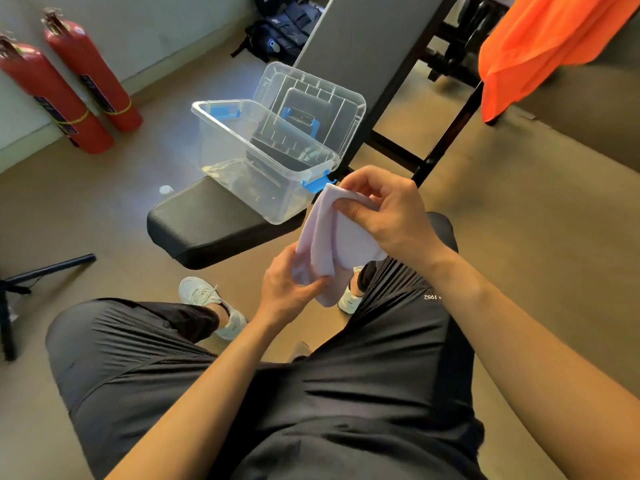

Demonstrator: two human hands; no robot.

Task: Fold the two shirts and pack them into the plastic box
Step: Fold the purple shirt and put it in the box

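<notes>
Pale pink shirt (329,237), folded small, soft creases, pinched by both hands

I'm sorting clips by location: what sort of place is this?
Likely a gym or workout room: a padded weight bench with an inclined backrest carries the plastic box, and two red fire extinguishers stand by the wall.

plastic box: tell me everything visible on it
The plastic box is clear and rectangular, with blue latches at both ends. It stands open and upright on the black padded bench seat, its lid off and propped upright behind it. No shirt shows inside.
</notes>
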